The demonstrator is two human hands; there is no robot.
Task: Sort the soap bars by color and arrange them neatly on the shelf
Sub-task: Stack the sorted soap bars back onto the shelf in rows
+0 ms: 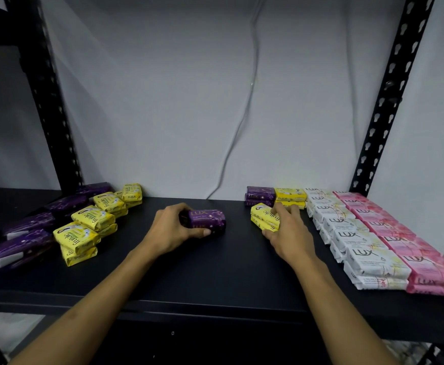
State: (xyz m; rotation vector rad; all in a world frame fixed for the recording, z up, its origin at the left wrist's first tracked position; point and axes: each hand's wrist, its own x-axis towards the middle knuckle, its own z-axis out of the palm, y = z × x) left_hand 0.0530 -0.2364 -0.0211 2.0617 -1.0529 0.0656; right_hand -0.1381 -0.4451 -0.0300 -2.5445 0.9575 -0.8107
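Hands on a black shelf (pixel 215 275): left hand (pixel 172 229) grips a purple soap stack (pixel 207 222) mid-shelf, fingers curled around its left end; right hand (pixel 289 233) clasps a yellow soap stack (pixel 263 218), fingers over its top.
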